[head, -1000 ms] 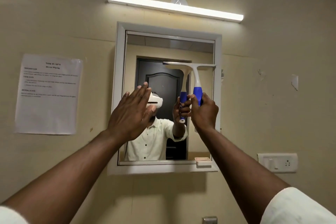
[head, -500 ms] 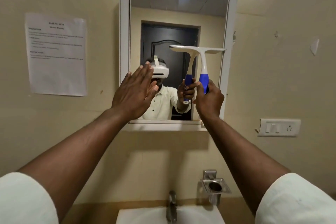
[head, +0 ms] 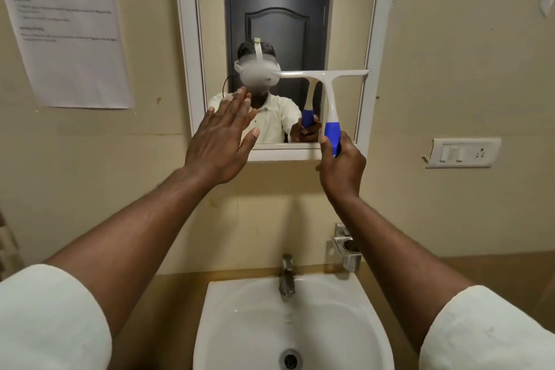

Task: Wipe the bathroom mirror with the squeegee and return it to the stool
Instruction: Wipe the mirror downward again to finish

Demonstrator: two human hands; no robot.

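A white-framed mirror [head: 374,39] hangs on the beige wall above the sink. My right hand [head: 342,168] grips the blue handle of a white squeegee [head: 330,93]. Its blade lies level against the right half of the glass, a little above the lower frame edge. My left hand [head: 220,138] is raised with straight fingers spread, in front of the mirror's lower left corner; whether it touches the glass I cannot tell. The stool is out of view.
A white sink [head: 240,324] with a metal tap [head: 286,278] sits directly below my arms. A steel holder [head: 348,249] is fixed to the wall at its right. A switch plate [head: 464,152] is on the right wall, a paper notice [head: 69,33] on the left.
The squeegee has slid down the right side of the mirror, from near the top to just above the bottom edge. My view has tilted down, bringing the sink into sight.
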